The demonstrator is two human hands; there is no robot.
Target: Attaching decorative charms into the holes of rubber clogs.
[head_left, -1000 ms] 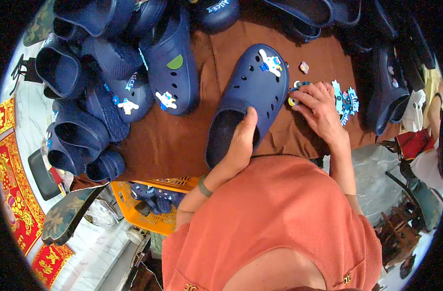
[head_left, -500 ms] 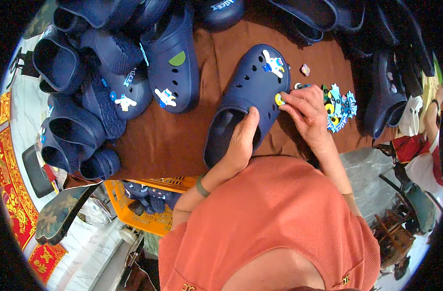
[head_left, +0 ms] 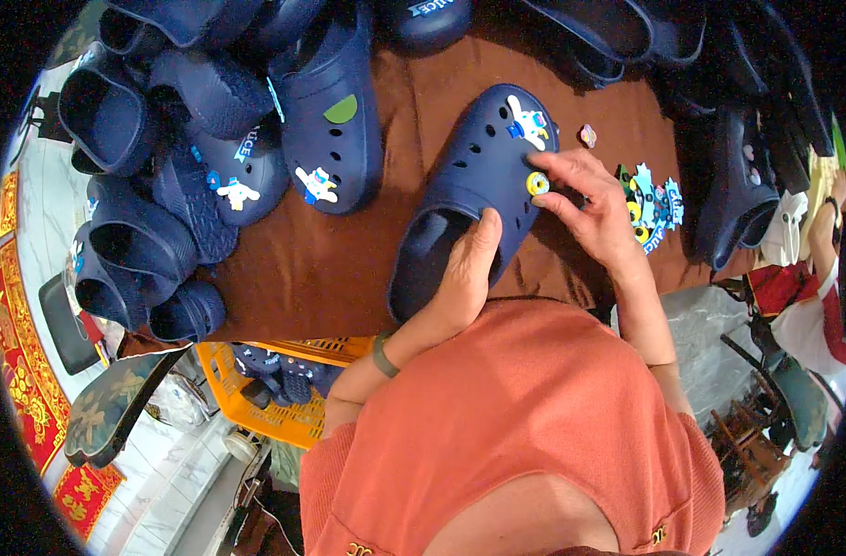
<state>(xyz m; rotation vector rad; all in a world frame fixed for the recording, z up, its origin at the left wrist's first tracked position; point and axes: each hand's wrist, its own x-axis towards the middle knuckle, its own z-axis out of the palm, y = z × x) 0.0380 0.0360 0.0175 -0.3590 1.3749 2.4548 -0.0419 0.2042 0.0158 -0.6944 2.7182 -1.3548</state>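
A navy foam clog [head_left: 483, 185] lies on the brown cloth, its toe pointing away and slightly right. My left hand [head_left: 462, 283] grips its heel end, the thumb over the side of the opening and the other fingers hidden. On the clog's right side sits a round yellow shoe charm [head_left: 537, 183]. My right hand [head_left: 593, 208] is around that charm, thumb and forefinger apart, seemingly not pinching it. A white character charm [head_left: 527, 125] is fixed near the toe. Right of my right hand lies a pile of loose charms [head_left: 653, 208].
Navy clogs [head_left: 136, 236] are heaped at the left, and more clogs [head_left: 733, 185] stand at the right. A decorated clog [head_left: 330, 153] lies left of mine. One small pinkish charm [head_left: 587, 135] rests alone on the cloth [head_left: 303, 269]. Below the table edge is an orange crate [head_left: 284, 422] containing clogs.
My right thumb and forefinger have spread from their pinch on the yellow charm, which now shows its face on the clog. My left hand keeps its grip.
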